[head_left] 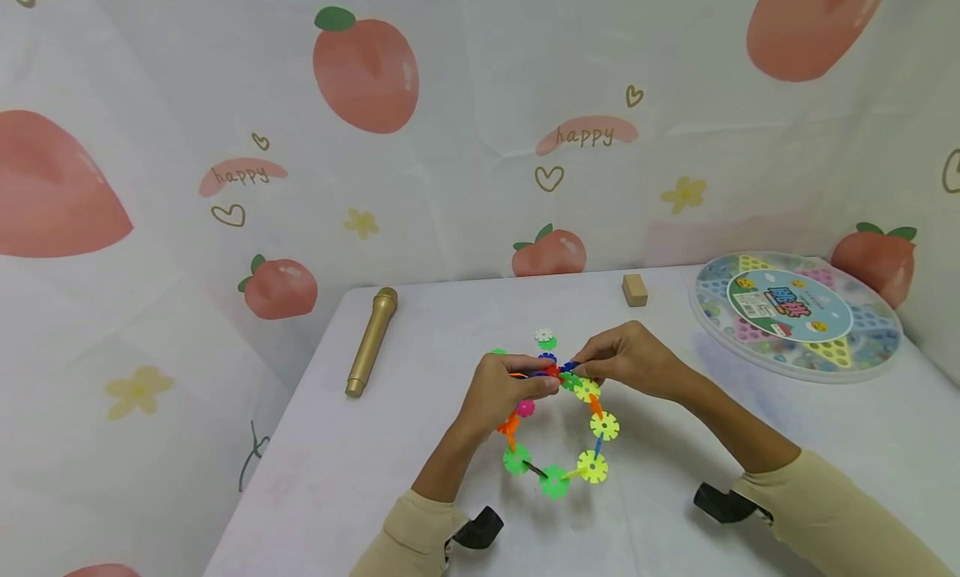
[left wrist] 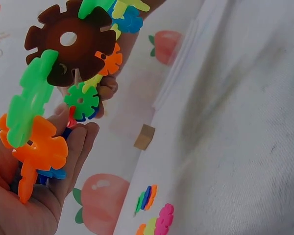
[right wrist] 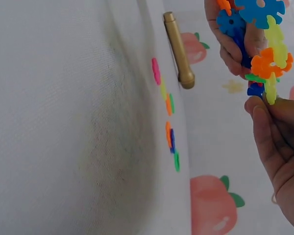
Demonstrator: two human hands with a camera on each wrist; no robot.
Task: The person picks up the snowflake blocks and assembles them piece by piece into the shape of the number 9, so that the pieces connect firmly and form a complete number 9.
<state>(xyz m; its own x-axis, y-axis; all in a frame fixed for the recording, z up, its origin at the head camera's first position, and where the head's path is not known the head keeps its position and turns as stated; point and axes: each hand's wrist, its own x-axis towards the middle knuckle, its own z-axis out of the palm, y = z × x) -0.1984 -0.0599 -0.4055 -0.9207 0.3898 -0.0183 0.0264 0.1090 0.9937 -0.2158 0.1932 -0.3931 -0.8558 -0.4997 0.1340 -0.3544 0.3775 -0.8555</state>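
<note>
A ring of interlocking slotted plastic discs, with a green disc [head_left: 555,482] at its lower edge, hangs from both hands above the white table. My left hand [head_left: 487,398] grips the ring's upper left part; in the left wrist view, an orange disc [left wrist: 49,149] and a green disc [left wrist: 29,105] stand over its palm. My right hand [head_left: 633,362] pinches the top right of the chain, where a small dark blue disc [right wrist: 255,90] shows at the fingertips. A red disc [head_left: 553,371] sits between the two hands. Fingers partly hide the joints there.
Loose discs lie on the table behind the ring, among them a white disc [head_left: 543,334] and a pink disc [right wrist: 156,71]. A gold microphone-shaped stick [head_left: 372,342] lies at left. A wooden block [head_left: 634,290] and a round game board [head_left: 712,331] are at back right.
</note>
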